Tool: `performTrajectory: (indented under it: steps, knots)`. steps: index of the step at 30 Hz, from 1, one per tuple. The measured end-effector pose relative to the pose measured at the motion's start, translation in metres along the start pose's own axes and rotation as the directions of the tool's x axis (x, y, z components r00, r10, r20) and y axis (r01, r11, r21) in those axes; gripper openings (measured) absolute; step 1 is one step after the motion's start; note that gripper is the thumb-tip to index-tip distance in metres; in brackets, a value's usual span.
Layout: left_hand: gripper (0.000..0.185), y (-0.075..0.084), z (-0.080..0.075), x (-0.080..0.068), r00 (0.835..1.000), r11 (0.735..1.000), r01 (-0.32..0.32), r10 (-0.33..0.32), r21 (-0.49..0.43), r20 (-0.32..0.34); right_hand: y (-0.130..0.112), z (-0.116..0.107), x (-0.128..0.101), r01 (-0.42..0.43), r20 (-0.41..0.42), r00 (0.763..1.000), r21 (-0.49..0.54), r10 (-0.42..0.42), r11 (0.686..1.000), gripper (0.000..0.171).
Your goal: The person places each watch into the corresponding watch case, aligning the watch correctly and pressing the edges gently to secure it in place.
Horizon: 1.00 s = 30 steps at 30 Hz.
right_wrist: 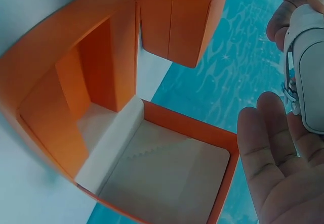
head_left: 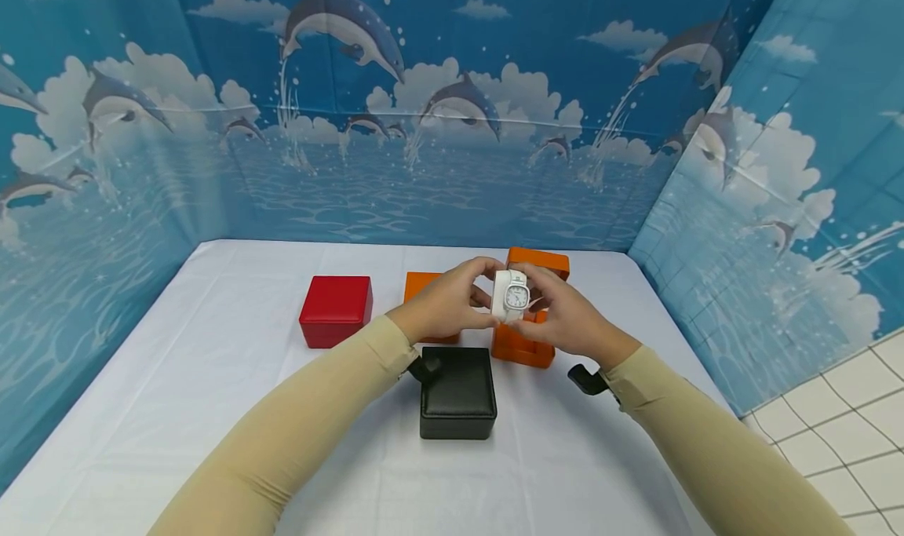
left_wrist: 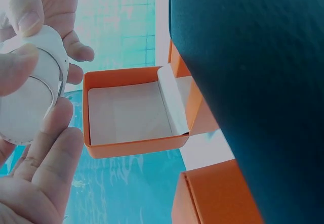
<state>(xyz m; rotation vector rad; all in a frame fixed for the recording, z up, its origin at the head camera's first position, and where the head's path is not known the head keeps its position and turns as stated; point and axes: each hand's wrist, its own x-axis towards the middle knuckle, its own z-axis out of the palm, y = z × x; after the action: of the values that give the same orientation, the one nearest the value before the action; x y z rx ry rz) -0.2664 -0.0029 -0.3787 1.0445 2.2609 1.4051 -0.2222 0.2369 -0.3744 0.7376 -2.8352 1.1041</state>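
Right now both hands [head_left: 508,308] pinch the white watch [head_left: 512,296] between them — above the open orange box [head_left: 526,340].

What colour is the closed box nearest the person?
Black; the box shows best in the head view.

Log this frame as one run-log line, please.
hands: both hold white watch | left hand, right hand above open orange box | black box, red box shut
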Motion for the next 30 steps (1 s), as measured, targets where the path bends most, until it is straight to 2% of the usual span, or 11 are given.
performTrajectory:
  steps: [15, 19, 23, 30]
  knots:
    - [0.077, 0.0016, -0.0002, -0.0036, 1.000, 1.000, -0.003, 0.003, 0.008, 0.001, -0.0022, 0.0010, -0.0013, -0.004, 0.008, 1.000, 0.010, 0.004, 1.000, 0.085]
    - [0.077, 0.0009, -0.0021, -0.0043, 1.000, 1.000, -0.014, 0.014, -0.001, -0.014, -0.0031, 0.0009, -0.0032, 0.012, -0.040, 0.999, 0.039, -0.011, 0.999, 0.083]
    - [0.077, 0.0007, -0.0045, -0.0040, 0.999, 1.000, -0.024, 0.024, 0.001, -0.034, -0.0032, 0.0009, -0.0054, 0.039, -0.101, 0.994, 0.075, -0.031, 0.996, 0.072]
    - [0.075, 0.0019, -0.0050, -0.0047, 1.000, 1.000, -0.020, 0.020, 0.009, -0.021, -0.0023, 0.0014, -0.0057, 0.047, -0.117, 0.992, 0.075, -0.038, 0.996, 0.066]
